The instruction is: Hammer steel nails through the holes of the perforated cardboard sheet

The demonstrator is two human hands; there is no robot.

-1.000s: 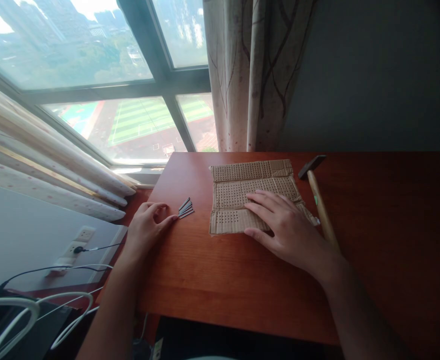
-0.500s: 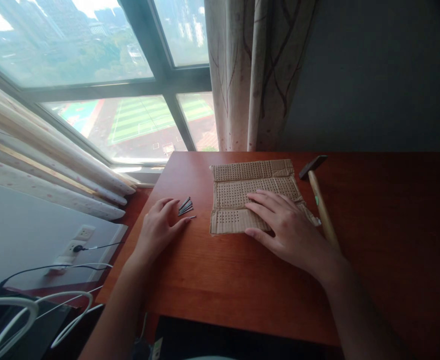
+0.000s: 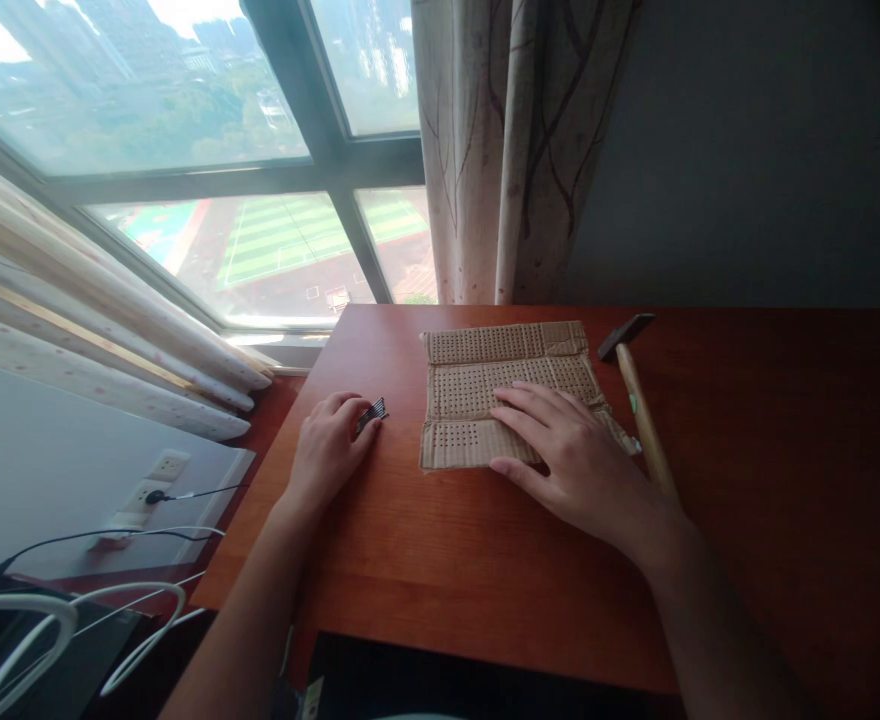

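On the left of the table, my left hand (image 3: 329, 440) curls its thumb and fingers around a small bunch of dark metal nails (image 3: 374, 411). The nail ends stick out past the fingertips, lined up side by side; the rest is hidden by the hand. A brown cardboard sheet (image 3: 459, 388), punched with rows of small holes and creased across, lies flat in the middle. My right hand (image 3: 567, 440) rests on its lower right part, fingers stretched out and slightly apart. Just right of the cardboard lies a hammer (image 3: 641, 408) with a wooden handle, its end passing behind my right wrist.
The reddish-brown wooden table (image 3: 425, 570) ends on the left beside the wall. A window (image 3: 282, 240) and curtains (image 3: 470, 150) stand behind it. Wall sockets (image 3: 170, 464) and looping white cables (image 3: 147, 640) are at the lower left.
My left hand has closed in on the nails from the side, and the loosely fanned nails are now bunched together. My right hand, the cardboard and the hammer stay put.
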